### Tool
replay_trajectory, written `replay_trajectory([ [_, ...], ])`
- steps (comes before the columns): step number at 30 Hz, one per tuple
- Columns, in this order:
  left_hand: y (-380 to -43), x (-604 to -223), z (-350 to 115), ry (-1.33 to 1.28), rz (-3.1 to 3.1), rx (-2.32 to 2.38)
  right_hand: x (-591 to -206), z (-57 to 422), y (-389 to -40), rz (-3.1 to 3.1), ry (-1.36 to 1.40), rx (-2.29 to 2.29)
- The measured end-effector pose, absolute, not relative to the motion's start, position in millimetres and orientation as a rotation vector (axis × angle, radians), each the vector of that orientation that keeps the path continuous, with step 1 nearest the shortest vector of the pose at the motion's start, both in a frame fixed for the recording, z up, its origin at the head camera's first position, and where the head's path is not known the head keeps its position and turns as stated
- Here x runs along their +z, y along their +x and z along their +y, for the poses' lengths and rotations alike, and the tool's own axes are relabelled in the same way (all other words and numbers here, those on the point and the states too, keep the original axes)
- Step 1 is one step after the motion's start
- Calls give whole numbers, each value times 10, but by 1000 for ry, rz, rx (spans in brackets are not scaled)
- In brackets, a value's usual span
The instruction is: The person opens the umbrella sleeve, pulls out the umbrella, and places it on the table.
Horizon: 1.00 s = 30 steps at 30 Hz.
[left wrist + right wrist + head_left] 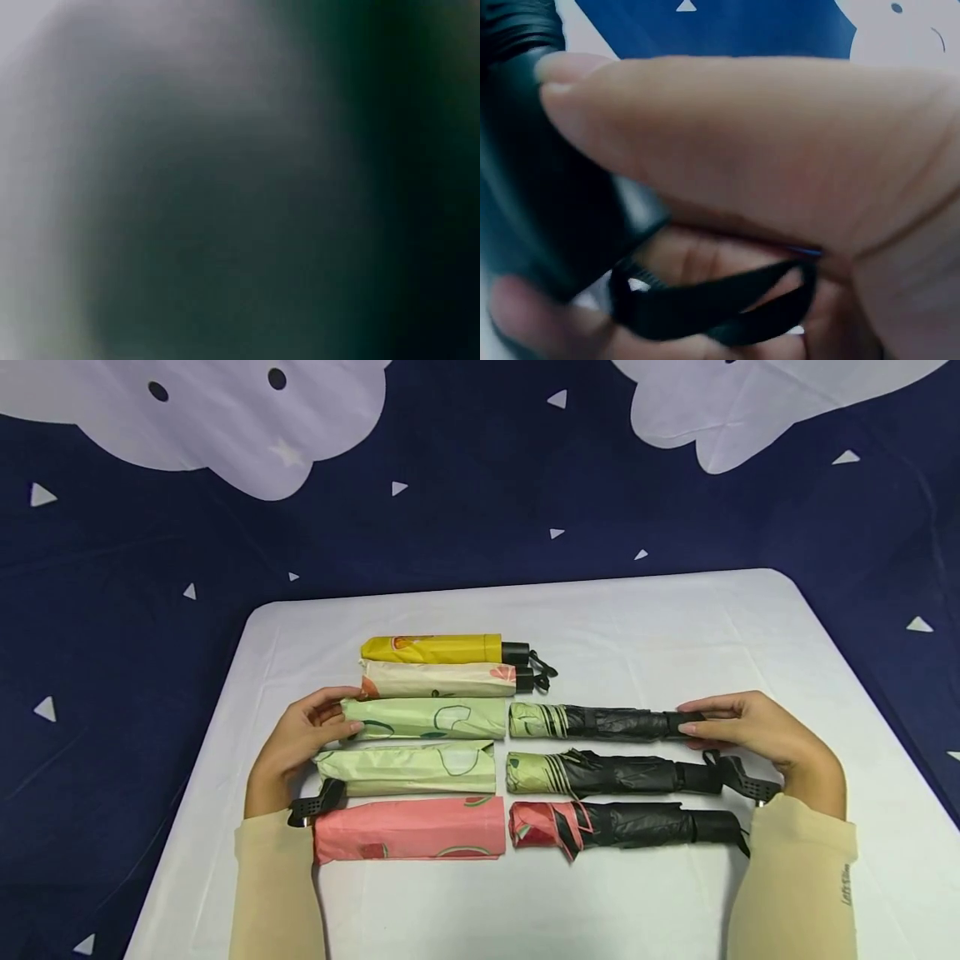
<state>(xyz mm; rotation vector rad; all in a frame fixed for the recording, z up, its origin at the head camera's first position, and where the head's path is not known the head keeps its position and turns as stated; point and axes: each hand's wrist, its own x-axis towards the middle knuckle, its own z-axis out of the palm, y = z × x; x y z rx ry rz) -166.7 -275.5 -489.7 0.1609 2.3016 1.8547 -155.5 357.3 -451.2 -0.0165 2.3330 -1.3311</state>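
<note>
My left hand point(296, 735) pinches the closed left end of a pale green umbrella cover point(427, 718), thumb in front and fingers behind. At the other side my right hand point(772, 727) grips the black handle point(547, 172) of a folded green-and-black umbrella point(600, 723), whose wrist strap point(712, 300) hangs by the palm in the right wrist view. The green tip end of this umbrella lies close to the cover's right end, in line with it. The left wrist view is only a dark blur.
Behind lie a yellow covered umbrella point(435, 649) and a cream covered one point(442, 679). In front are a second green cover point(408, 768) with its folded umbrella point(615, 773), then a pink cover point(412, 831) and a pink-and-black umbrella point(637, 825). All rest on a white table point(525, 910).
</note>
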Motion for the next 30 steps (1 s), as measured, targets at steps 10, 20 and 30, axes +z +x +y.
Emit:
replay_trajectory([
  [10,-1654,-4780,-2770,167,2430,1742,-4270,3512,-1520,2558,-25,-926],
  [20,-1608,-4427,-2627,28,2705,1835,-3889,3262,-1474,2949,64,-676],
  [30,-1717,-4198,-2214,23,2778,1731,-3859,2150,-1720,3012,-354,-1000],
])
